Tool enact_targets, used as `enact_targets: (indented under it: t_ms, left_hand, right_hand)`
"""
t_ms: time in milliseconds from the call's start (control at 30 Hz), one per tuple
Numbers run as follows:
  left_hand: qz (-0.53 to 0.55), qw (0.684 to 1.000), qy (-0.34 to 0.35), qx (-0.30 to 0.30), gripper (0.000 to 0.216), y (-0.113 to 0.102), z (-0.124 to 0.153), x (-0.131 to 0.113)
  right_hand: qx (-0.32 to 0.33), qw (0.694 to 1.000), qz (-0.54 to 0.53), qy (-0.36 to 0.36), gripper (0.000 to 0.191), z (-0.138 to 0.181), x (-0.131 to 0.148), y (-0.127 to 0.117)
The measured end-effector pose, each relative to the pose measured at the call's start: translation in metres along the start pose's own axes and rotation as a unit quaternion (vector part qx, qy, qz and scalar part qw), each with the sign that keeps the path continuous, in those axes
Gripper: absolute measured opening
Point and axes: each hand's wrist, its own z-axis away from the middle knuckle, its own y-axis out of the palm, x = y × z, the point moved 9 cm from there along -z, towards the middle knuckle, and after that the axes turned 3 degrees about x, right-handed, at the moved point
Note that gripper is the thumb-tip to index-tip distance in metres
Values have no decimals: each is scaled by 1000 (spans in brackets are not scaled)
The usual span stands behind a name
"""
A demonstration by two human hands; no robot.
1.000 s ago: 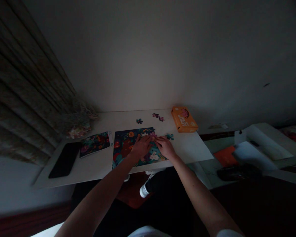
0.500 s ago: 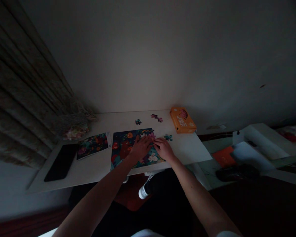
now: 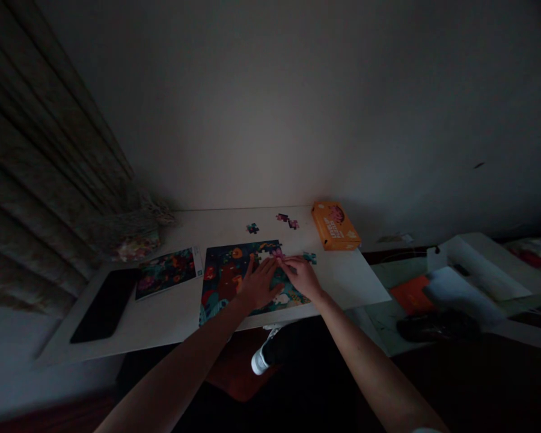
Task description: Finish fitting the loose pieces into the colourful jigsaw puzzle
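My left hand lies flat with its fingers stretched over the mostly assembled jigsaw puzzle, which shows a dark, colourful animal scene. Close beside it, my right hand has its fingers pinched at a pink puzzle piece near the puzzle's upper right part. A pale gap shows in the puzzle by the left fingertips. Partly behind the right hand is a teal puzzle piece. The fingertips of both hands nearly meet, and what lies under them is hidden.
Loose pieces lie farther back: a teal one and pink ones. An orange puzzle box stands at the back right of the white table. To the left are a picture sheet, a black phone-like slab and a clear bag.
The view has tilted slightly, so the table sits lower in the picture. Both hands stay at the same part of the puzzle, and the pink piece shows a little more clearly.
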Motion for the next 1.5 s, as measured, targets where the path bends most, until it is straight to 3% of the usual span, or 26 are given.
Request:
enact_targets:
  t_ms: [133,233,400,600,867,1033,1167,1333,1500]
  left_hand:
    - [6,1000,-8,-6,62,-2,1,-1]
    - [17,1000,-16,2,61,-3,1,-1]
    - [17,1000,-14,1,58,-6,1,-3]
    - [13,1000,-23,14,56,-5,2,-3]
    - [32,999,-17,-7,48,-9,3,-6]
    - [33,999,-21,6,51,-10,3,-7]
    - [19,1000,-20,10,55,-9,2,-7]
    - [21,1000,-13,9,56,-9,2,-7]
    - [6,1000,-3,10,51,-9,2,-10]
  right_hand:
    - [-64,995,15,74,20,-43,-46,-20]
    - [-41,994,41,98,21,-94,-74,-25]
    - [43,990,55,126,36,-166,-104,-6]
    - [87,984,49,150,28,-197,-116,21]
    - [99,979,8,176,39,-208,-129,27]
    - [112,974,-39,191,13,-206,-126,31]
    - [110,970,-79,201,8,-198,-118,24]
    - [35,958,-184,219,17,-172,-110,-8]
    - [-51,937,-288,193,36,-111,-91,-39]
